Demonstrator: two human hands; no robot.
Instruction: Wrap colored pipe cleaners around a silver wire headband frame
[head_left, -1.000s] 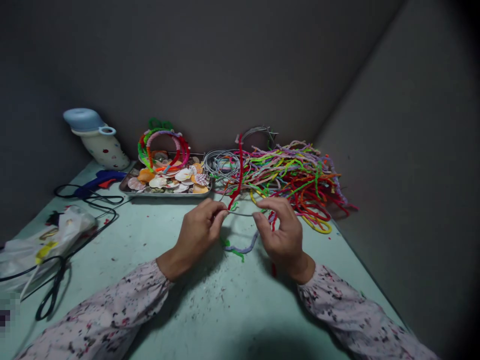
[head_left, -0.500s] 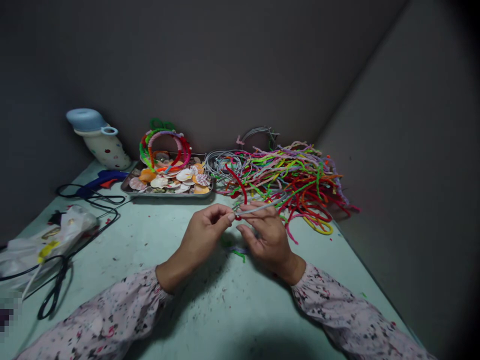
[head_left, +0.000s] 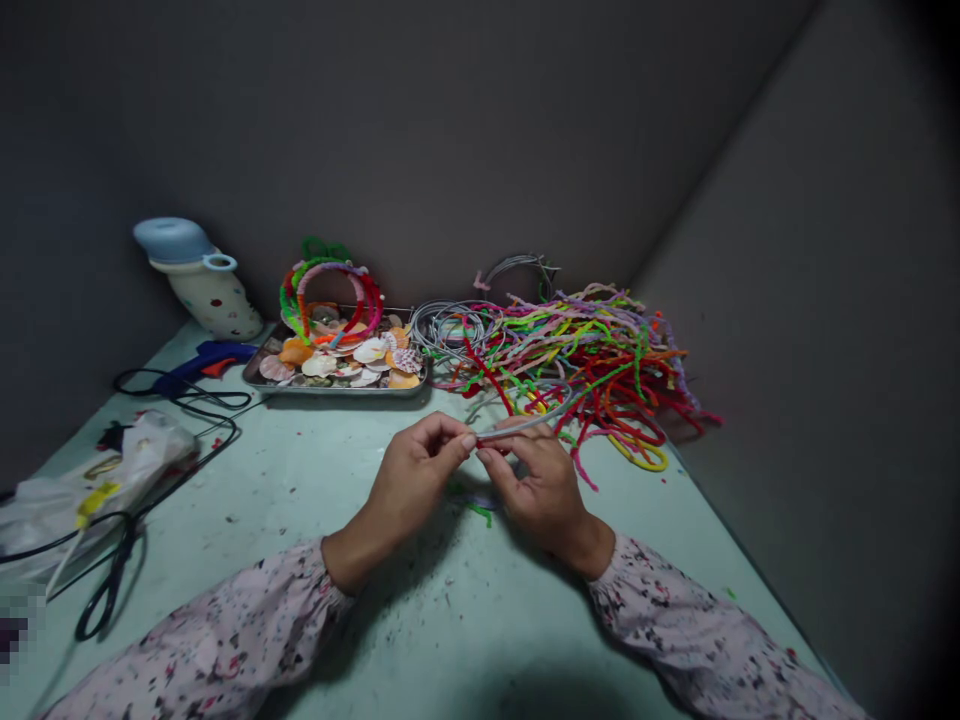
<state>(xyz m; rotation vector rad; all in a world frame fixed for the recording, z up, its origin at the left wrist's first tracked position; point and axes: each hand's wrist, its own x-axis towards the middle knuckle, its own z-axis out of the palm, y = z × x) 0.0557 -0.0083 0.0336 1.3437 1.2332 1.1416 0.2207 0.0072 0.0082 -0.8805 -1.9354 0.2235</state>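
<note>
My left hand (head_left: 409, 480) is closed in a pinch on the end of a grey wire loop (head_left: 553, 413). The wire runs right from those fingertips, over the fingers of my right hand (head_left: 546, 490), and curves back behind them. A fuzzy red pipe cleaner (head_left: 490, 374) rises behind the right fingers and slants up to the left. Its lower end meets the wire between my two hands, where my right thumb and forefinger close on it. The fingers partly hide how it lies around the wire.
Behind my hands are a metal tray (head_left: 345, 391) of seashells with fuzzy coloured hoops (head_left: 330, 265) on top, coiled grey wires (head_left: 450, 328) and a heap of pipe cleaners (head_left: 600, 340). At left are a bottle (head_left: 214, 300), a blue glue gun (head_left: 191, 368), a black cord (head_left: 225, 440) and a plastic bag (head_left: 150, 450).
My right thumb has come up against the forefinger at the wire. The red pipe cleaner's free end has swung right and tilted lower. Both hands have shifted slightly.
</note>
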